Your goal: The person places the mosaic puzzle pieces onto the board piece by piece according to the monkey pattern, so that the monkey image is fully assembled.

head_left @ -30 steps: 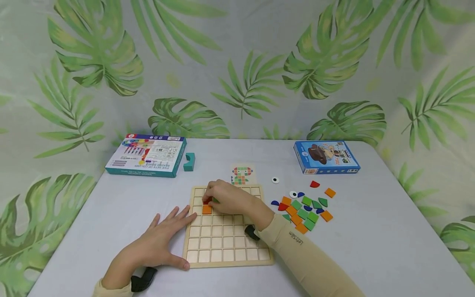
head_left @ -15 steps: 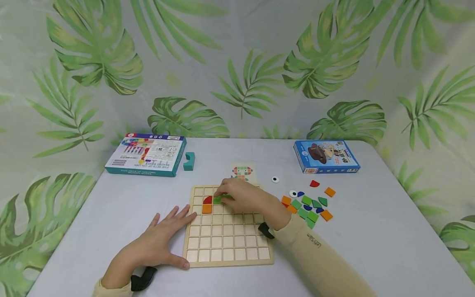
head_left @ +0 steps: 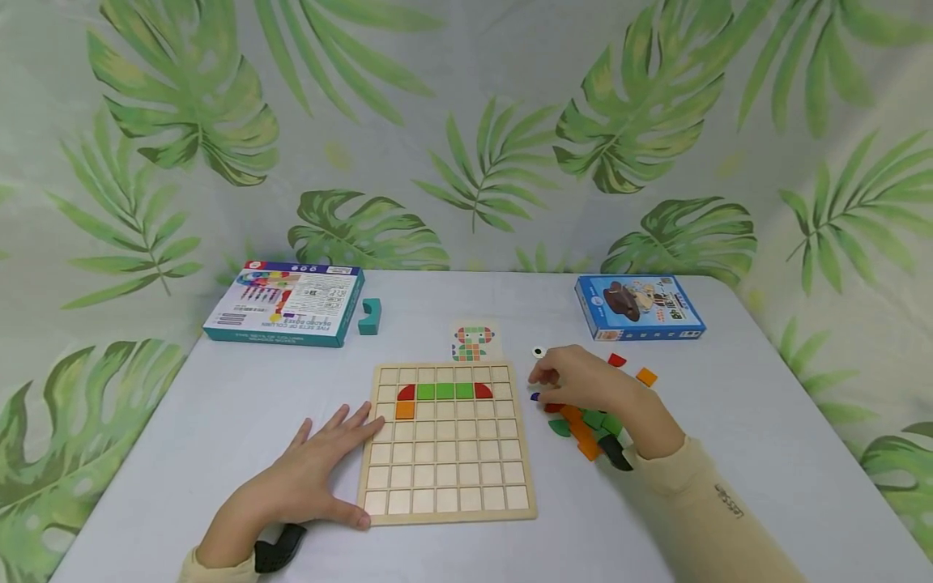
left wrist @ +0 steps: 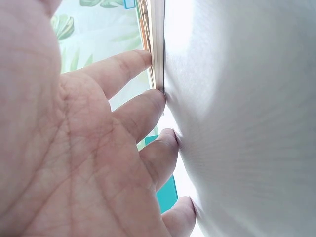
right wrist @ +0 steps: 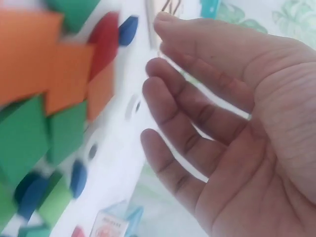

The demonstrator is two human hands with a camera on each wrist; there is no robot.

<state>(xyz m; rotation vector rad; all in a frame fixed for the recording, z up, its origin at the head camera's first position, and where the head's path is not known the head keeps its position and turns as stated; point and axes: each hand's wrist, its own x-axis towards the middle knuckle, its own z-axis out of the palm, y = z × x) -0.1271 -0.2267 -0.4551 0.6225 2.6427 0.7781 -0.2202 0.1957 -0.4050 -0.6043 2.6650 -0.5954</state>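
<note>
A wooden grid board (head_left: 452, 478) lies in the middle of the table. In one of its rows sit green squares (head_left: 445, 391) between two red quarter-round pieces (head_left: 483, 391), with an orange square (head_left: 404, 410) under the left one. My left hand (head_left: 309, 470) rests spread at the board's left edge, fingertips and thumb touching it. Over the loose pieces on the right hovers my right hand (head_left: 586, 379), its fingers loosely bent. The right wrist view shows nothing between its fingers. Just by its fingertips lies a small blue piece (head_left: 535, 397). The hand covers part of the pile.
Behind the board lies a pattern card (head_left: 474, 344). Loose orange tiles (head_left: 587, 447) and other pieces are to the right, with a white eye disc (head_left: 538, 352) beyond. At the back stand a white-and-teal box (head_left: 284, 304), a teal block (head_left: 369, 317) and a blue box (head_left: 640, 308).
My right hand has left the board and moved right to the loose pieces, uncovering the row of green squares and the right red piece. My left hand has stayed put.
</note>
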